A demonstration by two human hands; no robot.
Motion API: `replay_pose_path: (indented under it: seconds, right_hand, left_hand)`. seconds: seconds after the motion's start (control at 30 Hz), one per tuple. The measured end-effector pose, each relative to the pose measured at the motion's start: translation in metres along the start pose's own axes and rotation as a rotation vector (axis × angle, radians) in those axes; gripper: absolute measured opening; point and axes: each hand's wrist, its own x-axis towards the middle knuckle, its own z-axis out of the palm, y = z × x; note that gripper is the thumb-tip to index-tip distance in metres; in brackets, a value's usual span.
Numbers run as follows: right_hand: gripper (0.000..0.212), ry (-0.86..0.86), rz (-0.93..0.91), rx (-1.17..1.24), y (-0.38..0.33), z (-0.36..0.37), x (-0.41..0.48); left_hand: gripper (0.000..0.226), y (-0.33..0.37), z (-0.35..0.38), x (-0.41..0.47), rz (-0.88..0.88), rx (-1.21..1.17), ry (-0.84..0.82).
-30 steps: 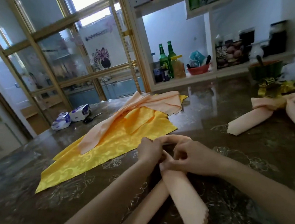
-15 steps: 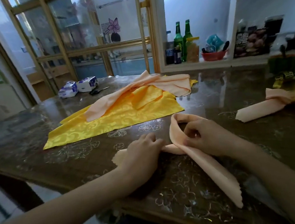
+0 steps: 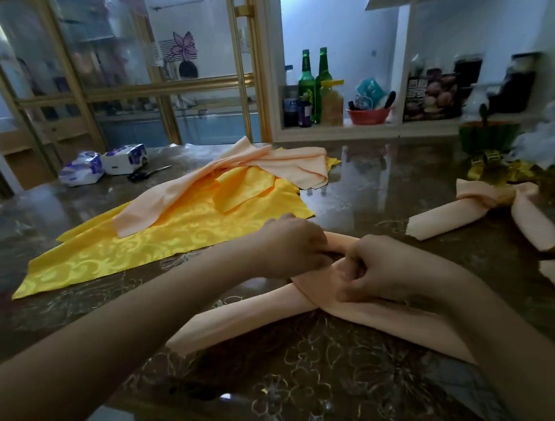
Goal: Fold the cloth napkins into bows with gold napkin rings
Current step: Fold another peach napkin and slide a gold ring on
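Hands: We see the left hand (image 3: 294, 242) and the right hand (image 3: 383, 270) meet knuckle to knuckle, each with fingers curled round the peach napkin (image 3: 245, 317), gripping it where its two tails cross.
Napkin: It lies on the table (image 3: 285, 397) directly under both hands, with a short fold showing just beyond them.
Axis: We read a wide V. One long tail runs from the left hand toward the near left, the other from under the right wrist toward the near right; both ends point at us.
Near edge: The table's edge passes close below the left tail's tip, so we see little spare surface on our side of the hands.
Far side: The yellow cloth (image 3: 171, 243) has its near corner just beyond the left hand.
Open room: Bare tabletop spreads to the right of the right hand, as far as the finished bow (image 3: 464, 214), which lies well apart.
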Motion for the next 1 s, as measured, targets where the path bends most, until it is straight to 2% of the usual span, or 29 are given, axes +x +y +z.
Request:
replay_pose_path:
  seconds: [0.07,0.1,0.17,0.23,0.3,0.37,0.43,0.5,0.57,0.63,0.7,0.87,0.93,1.0]
  right_hand:
    - [0.035,-0.022,0.048,-0.035,0.003,-0.004,-0.001]
    - [0.031,-0.039,0.074,-0.068,0.005,-0.005,0.000]
    - [0.026,-0.069,0.122,-0.086,0.011,-0.006,0.005]
    - [0.019,-0.066,0.161,-0.046,0.018,-0.013,0.004]
    - [0.014,0.009,0.197,-0.010,0.025,-0.023,0.001]
    - [0.016,0.162,0.238,0.000,0.033,-0.032,-0.002]
    - [0.016,0.302,0.286,-0.032,0.043,-0.037,-0.004]
    - [0.019,0.373,0.321,-0.023,0.054,-0.041,-0.004]
    - [0.022,0.436,0.329,0.028,0.065,-0.043,0.001]
    - [0.020,0.551,0.338,0.128,0.078,-0.047,0.011]
    - [0.017,0.684,0.374,0.226,0.093,-0.051,0.017]
    - [0.019,1.002,0.548,0.289,0.147,-0.090,0.049]
    - [0.021,0.972,0.602,0.304,0.169,-0.109,0.065]
    - [0.031,0.805,0.653,0.251,0.181,-0.122,0.091]
  left_hand:
    - [0.026,0.001,0.002,0.020,0.031,-0.120,-0.216]
    - [0.021,0.000,0.003,0.028,0.032,-0.147,-0.270]
    - [0.008,0.000,0.004,0.038,0.010,-0.168,-0.311]
    - [0.009,0.007,0.007,0.047,0.005,-0.136,-0.324]
    - [0.009,0.011,0.007,0.054,0.002,-0.102,-0.328]
    - [0.017,0.010,0.001,0.059,-0.013,-0.065,-0.248]
    - [0.012,0.006,-0.006,0.070,-0.045,-0.056,-0.027]
    - [0.010,-0.001,-0.003,0.090,-0.095,-0.017,0.190]
    - [0.011,-0.004,0.016,0.108,-0.204,0.001,0.268]
    - [0.017,-0.005,0.041,0.120,-0.313,-0.103,0.320]
    - [0.022,-0.001,0.057,0.123,-0.351,-0.169,0.401]
    - [0.029,-0.009,0.066,0.131,-0.312,-0.140,0.362]
    - [0.029,-0.010,0.061,0.135,-0.318,-0.118,0.312]
    - [0.028,-0.014,0.059,0.143,-0.329,-0.106,0.299]
